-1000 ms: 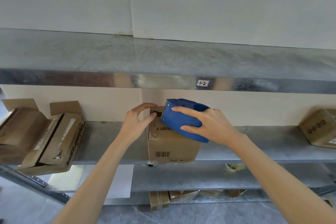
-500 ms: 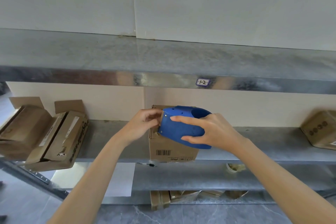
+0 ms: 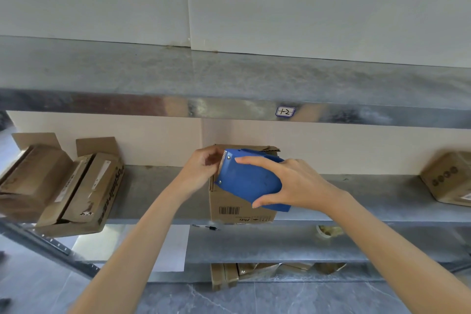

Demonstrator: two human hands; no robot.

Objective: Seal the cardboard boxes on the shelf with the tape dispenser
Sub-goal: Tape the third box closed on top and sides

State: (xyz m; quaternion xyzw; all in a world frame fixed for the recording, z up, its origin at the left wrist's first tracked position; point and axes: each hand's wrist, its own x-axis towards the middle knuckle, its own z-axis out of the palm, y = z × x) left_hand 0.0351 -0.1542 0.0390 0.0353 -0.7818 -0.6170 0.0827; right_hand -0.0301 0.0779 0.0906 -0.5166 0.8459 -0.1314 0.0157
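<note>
We've tipped blue plastic tape dispenser (image 3: 247,181) teeth-first onto small brown cardboard box (image 3: 234,208), shelf (image 3: 356,199) front edge; taping prob. starting. R hand (image 3: 293,183) grip clamps it; L hand (image 3: 201,171) grip curled, can't tell on what.

1. Tape dispenser (image 3: 248,181): solid blue, with small silver rivets.
2. Cardboard box (image 3: 224,199): brown, with a black barcode on its front.
3. Shelf label (image 3: 285,111): white, blue border, black handwriting.
4. Right-hand box (image 3: 448,181): brown, with a row of dark circles.
5. Floor (image 3: 280,298): grey, pale veining.

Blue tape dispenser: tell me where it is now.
Head view, centre: the blue plastic tape dispenser is held by the right hand against the small brown cardboard box on the grey metal shelf.
</note>
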